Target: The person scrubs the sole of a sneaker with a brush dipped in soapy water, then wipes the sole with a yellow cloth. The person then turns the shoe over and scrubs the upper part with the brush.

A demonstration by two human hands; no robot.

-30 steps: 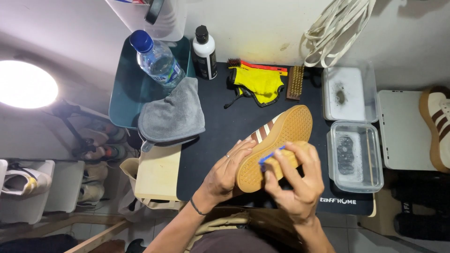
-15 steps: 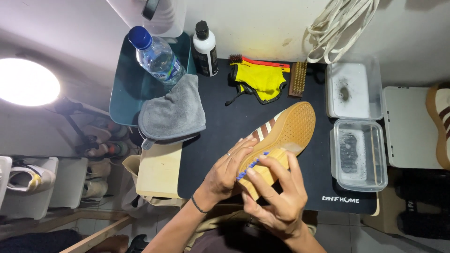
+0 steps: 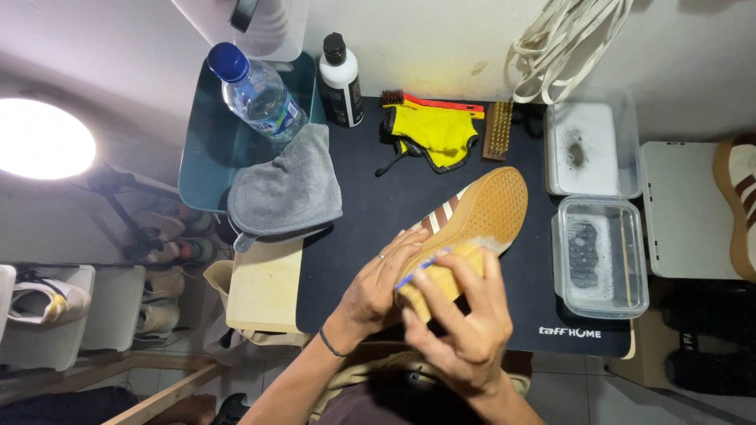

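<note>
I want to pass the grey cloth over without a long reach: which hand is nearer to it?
Left. The left hand grips the shoe just below and right of the grey cloth; the right hand lies farther right, over the sole.

White wall (image 3: 441, 39), round lit lamp (image 3: 43, 138), black table mat (image 3: 378, 205), shoe shelves (image 3: 71, 307).
</note>
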